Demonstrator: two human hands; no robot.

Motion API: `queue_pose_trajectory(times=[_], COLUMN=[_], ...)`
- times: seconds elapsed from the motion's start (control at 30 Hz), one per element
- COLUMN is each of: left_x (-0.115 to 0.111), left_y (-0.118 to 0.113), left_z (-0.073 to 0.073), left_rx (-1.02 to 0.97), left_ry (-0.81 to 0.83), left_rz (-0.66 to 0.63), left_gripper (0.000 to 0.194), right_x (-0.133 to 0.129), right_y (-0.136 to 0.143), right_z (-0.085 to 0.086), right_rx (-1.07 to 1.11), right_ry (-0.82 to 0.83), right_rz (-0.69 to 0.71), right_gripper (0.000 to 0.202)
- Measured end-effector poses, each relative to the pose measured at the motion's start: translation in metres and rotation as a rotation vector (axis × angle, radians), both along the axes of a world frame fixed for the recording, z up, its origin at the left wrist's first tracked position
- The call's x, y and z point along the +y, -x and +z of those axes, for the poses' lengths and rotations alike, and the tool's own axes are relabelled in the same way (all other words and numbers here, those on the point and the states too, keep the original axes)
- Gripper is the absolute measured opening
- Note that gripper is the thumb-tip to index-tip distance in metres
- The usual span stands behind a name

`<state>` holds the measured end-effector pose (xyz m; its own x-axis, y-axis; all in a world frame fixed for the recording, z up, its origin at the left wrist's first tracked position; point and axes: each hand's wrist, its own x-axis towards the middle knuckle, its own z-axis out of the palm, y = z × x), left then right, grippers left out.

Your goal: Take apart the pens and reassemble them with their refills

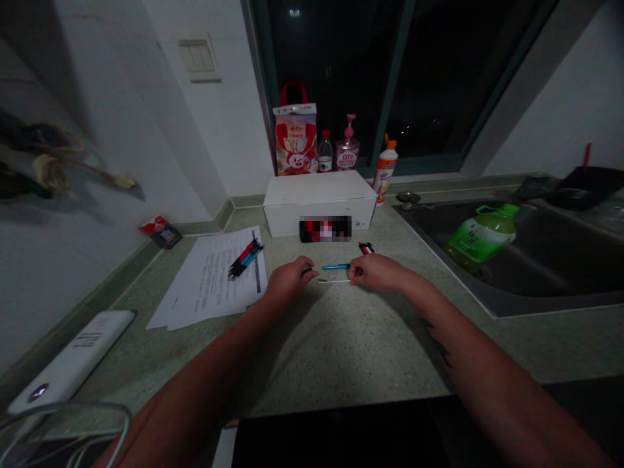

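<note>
We saw our right hand (368,270) pinched on a thin white rod (335,281), whose free end pointed to nine o'clock. Just beyond it, a blue tube (335,267) met the same fingers; we could not tell whether they gripped it. At the right hand's nine o'clock, apart from it, our left hand (288,279) pinched a small dark piece (306,272). At its twelve, just past the knuckles, lay a few pens (366,247). From between our hands, a phone (324,229) rested against a white box (287,216) at twelve, more pens (245,259) lay on printed sheets (205,279) at nine, and a green bottle (482,235) lay in the sink (531,273) between two and three.
</note>
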<state>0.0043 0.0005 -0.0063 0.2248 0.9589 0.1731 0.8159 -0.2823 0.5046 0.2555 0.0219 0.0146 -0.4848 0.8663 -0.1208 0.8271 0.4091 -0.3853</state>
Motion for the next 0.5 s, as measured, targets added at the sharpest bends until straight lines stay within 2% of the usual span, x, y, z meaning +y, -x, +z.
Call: queue_pose_trajectory(times=[0.1,0.17,0.27,0.37,0.5], left_x=[0.000,-0.001,-0.005,-0.010,-0.013], left_y=[-0.002,-0.004,-0.009,-0.013,-0.014], left_z=[-0.001,-0.002,-0.002,0.001,0.005], left_rx=[-0.169,-0.302,-0.446,-0.498,-0.510], left_ry=[0.023,0.086,0.192,0.240,0.226], left_rz=[0.005,-0.039,-0.157,-0.272,-0.311], left_gripper=[0.020,0.020,0.035,0.046,0.043], right_x=[-0.003,-0.007,-0.018,-0.028,-0.031], right_y=[0.005,0.012,0.028,0.042,0.045], right_z=[0.003,0.007,0.010,0.010,0.007], right_rx=[0.015,0.074,0.240,0.278,0.275], right_ry=[-0.046,-0.118,-0.238,-0.262,-0.261], right_rz=[-0.045,-0.042,0.065,0.169,0.192], right_gripper=[0.005,0.009,0.022,0.014,0.008])
